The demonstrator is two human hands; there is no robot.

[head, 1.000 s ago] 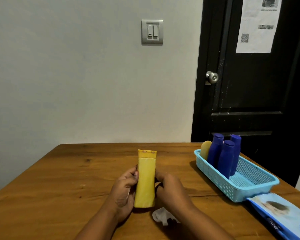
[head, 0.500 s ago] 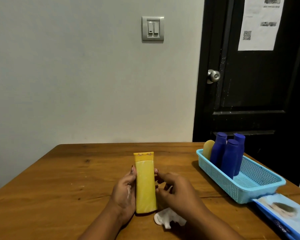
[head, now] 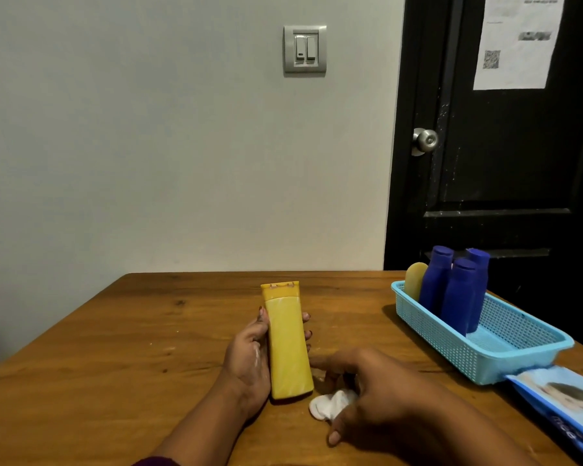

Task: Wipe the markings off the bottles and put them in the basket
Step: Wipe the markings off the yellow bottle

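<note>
A yellow flip-cap bottle (head: 286, 344) stands upright on the wooden table (head: 115, 348), cap end up. My left hand (head: 249, 361) grips it from the left, fingertips showing round its right side. My right hand (head: 377, 391) hovers low just right of the bottle, fingers loosely spread over a crumpled white wipe (head: 330, 403) lying on the table; whether it touches the wipe is unclear. A light blue mesh basket (head: 478, 358) sits at the right and holds three blue bottles (head: 458, 294) and a small yellow bottle (head: 415, 279).
A blue pack of wet wipes (head: 559, 398) lies at the basket's near end, by the table's right edge. Behind the table are a grey wall and a black door (head: 502, 163). The table's left half is bare wood.
My right hand let go of the bottle's right side and dropped down onto the wipe. The left hand keeps the bottle upright, now tilted slightly left.
</note>
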